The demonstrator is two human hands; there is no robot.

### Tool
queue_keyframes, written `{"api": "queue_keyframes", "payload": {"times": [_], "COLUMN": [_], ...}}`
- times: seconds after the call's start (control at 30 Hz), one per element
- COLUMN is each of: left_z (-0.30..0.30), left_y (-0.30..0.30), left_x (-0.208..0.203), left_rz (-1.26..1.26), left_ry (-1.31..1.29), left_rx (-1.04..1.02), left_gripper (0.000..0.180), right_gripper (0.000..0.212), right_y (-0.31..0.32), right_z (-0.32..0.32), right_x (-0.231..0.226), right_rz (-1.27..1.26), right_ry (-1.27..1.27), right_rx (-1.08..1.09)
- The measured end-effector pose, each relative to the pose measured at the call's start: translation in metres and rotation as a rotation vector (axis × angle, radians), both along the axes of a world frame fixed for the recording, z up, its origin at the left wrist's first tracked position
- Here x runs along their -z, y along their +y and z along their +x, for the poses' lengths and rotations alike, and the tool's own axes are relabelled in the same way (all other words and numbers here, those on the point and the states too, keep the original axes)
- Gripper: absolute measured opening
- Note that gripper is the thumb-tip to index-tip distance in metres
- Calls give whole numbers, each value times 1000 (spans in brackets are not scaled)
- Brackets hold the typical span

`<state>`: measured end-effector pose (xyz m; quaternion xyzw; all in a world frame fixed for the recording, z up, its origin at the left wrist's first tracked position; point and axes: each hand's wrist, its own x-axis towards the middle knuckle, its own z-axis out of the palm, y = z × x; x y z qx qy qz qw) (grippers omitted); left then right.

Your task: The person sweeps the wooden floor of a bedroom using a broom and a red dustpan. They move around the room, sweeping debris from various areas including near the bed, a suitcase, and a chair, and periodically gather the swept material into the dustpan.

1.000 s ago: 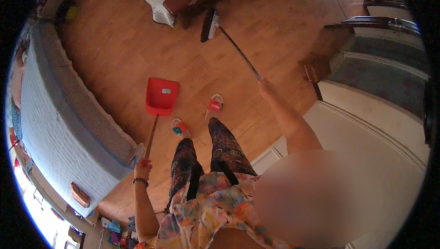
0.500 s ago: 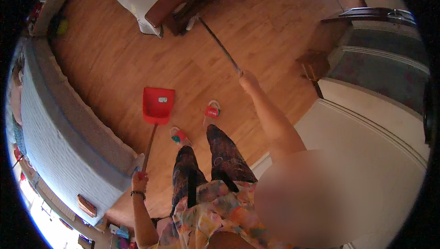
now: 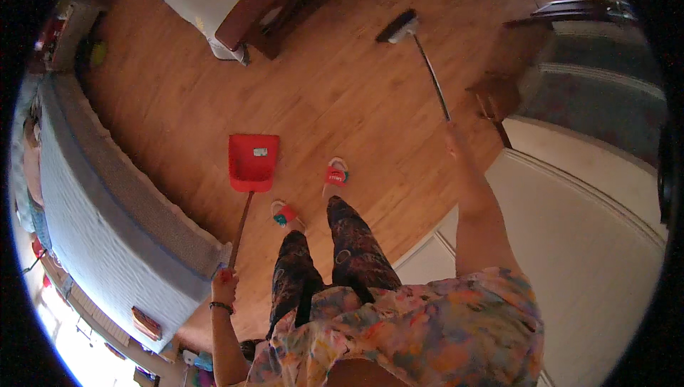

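Note:
My left hand point(image 3: 224, 287) is closed round the top of a long brown handle. At its lower end a red dustpan point(image 3: 251, 171) rests by the floor, its wide mouth facing away from me, with a small pale label inside. My right hand point(image 3: 453, 143) grips the end of a broom's thin pole. The broom point(image 3: 397, 26) reaches out ahead to the right, its dark bristles and whitish head at the wooden floor point(image 3: 342, 95). Between the dustpan and the broom, my feet stand in red slippers point(image 3: 337, 172).
A bed with a light blue cover point(image 3: 92, 209) runs along the left. Ahead stands a dark wooden curved frame point(image 3: 263, 6) beside a pale draped cloth point(image 3: 192, 6). On the right are white panels point(image 3: 570, 230) and a small brown wooden stool-like piece point(image 3: 494, 95).
The broom head has swung right, out from beside the wooden frame's leg onto open floor. My right arm has moved right with it. The dustpan stays almost where it was.

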<state>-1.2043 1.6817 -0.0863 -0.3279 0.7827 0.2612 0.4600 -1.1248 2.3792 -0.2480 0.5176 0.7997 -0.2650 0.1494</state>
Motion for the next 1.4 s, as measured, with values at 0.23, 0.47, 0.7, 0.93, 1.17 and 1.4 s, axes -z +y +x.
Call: {"api": "queue_keyframes", "payload": {"times": [0.23,0.47,0.7,0.93,1.17,1.4], "left_z": [-15,-77,-127,-148,-176,-233], "left_y": [3,65,127,141,160,220], "left_x": [4,-17,-41,-35,-15,10], "left_rz": [148,171,90,129,-28,210], "left_ry": [170,284,204,297,395,151], "left_rx": [297,551,685,866,1034,805], "left_gripper": [14,19,22,28,32,21], "right_gripper": [35,32,31,32,32,30], "right_y": [-43,-29,-35,-105,-24,-20], "right_z": [2,-39,56,30,79,141], "right_x": [-22,20,-32,-17,-35,-91], "right_rz": [2,30,17,-4,51,100], "right_ry": [55,-70,-81,-155,-290,-77], "right_rx": [-42,-154,-109,-209,-290,-164]}}
